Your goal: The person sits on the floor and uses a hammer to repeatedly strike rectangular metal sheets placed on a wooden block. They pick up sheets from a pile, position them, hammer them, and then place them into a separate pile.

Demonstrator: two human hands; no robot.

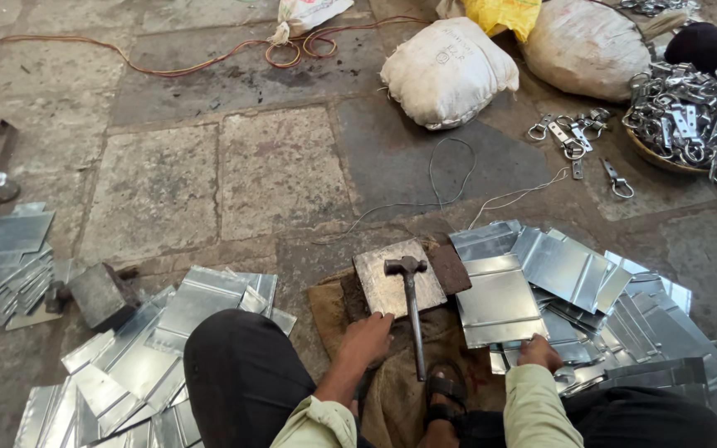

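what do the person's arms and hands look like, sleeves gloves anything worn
Both hands are bare: no gloves, rings or watch show on the left hand or the right hand. Each arm wears a pale yellow-green long sleeve of woven shirt cloth; the left sleeve is pushed up, leaving the forearm uncovered, and the right sleeve runs to the wrist.

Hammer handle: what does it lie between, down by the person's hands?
In the head view, the hammer lies between the left hand and the right hand, on burlap sacking.

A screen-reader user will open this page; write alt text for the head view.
Seated on a stone floor, a person rests the left hand beside a hammer lying on a metal block, while the right hand grips a metal sheet from a pile.
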